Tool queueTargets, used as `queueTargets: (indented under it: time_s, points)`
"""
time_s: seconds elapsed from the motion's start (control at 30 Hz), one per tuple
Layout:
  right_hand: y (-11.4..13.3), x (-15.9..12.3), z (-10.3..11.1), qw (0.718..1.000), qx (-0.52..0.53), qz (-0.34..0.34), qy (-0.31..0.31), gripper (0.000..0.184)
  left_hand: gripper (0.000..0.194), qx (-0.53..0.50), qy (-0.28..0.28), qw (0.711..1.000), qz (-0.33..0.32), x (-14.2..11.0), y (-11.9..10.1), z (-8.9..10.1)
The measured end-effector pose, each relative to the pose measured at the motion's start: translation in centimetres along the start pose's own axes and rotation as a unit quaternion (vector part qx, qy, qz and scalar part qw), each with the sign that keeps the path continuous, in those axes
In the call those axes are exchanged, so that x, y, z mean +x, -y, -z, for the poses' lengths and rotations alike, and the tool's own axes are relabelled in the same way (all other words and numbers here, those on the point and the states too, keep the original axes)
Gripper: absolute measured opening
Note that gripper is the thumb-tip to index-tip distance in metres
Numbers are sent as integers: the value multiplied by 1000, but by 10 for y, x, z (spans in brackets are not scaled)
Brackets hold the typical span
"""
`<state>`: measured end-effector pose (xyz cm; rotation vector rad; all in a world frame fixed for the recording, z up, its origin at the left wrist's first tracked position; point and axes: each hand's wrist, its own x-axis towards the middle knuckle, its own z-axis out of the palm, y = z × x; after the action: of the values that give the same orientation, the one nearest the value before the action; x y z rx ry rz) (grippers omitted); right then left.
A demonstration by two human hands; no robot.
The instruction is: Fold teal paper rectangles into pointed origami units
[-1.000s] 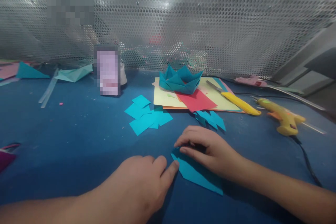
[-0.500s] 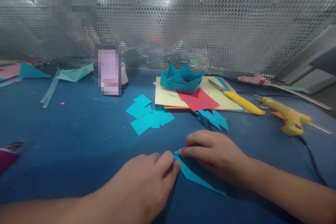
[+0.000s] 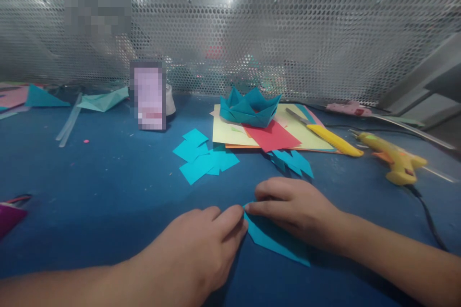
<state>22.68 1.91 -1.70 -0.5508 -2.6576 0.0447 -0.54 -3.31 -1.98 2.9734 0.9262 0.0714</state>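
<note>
A folded sheet of blue paper (image 3: pixel 277 242) lies on the blue table in front of me, its upper part covered by my fingers. My left hand (image 3: pixel 201 244) pinches the paper's left corner between thumb and bent fingers. From the other side, my right hand (image 3: pixel 297 208) presses on the sheet, its thumb and fingertips at the same corner and the other fingers curled. Beyond the hands lie several small blue paper squares (image 3: pixel 196 165) and some folded blue paper pieces (image 3: pixel 291 160).
A folded blue paper crown-like shape (image 3: pixel 250 110) sits on stacked coloured paper (image 3: pixel 230 134) with a red piece (image 3: pixel 273 136). Rightward are a yellow-handled knife (image 3: pixel 334 141) and a yellow glue gun (image 3: pixel 398 158) with its cord. A blurred phone-like object (image 3: pixel 149 98) stands before the perforated metal panel (image 3: pixel 201 24).
The left fingertips have shifted slightly up and right at the paper's corner, covering the small flap that showed there. The right hand has hardly moved.
</note>
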Motion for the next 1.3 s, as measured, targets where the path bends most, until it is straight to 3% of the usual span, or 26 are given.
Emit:
queueTargets:
  time_s: [0.3,0.6,0.77,0.97,1.13,1.3]
  points:
    - [1,2,5,999,13,24,24,30,38,25,-21,999,16,2,0,4]
    - [6,7,9,999,6,48,19,33,43,26,84,995,44,5,-4,23]
    - [7,7,8,997,-37,67,27,40,48,33,108,993,44,7,-6,29]
    - [6,6,14,998,-58,15,3,39,42,21,126,991,31,7,-4,30]
    - [9,9,14,999,16,-42,-19,31,44,3,94,995,16,5,-2,22]
    - [12,11,10,994,49,-94,-12,21,39,7,110,993,43,6,-3,27]
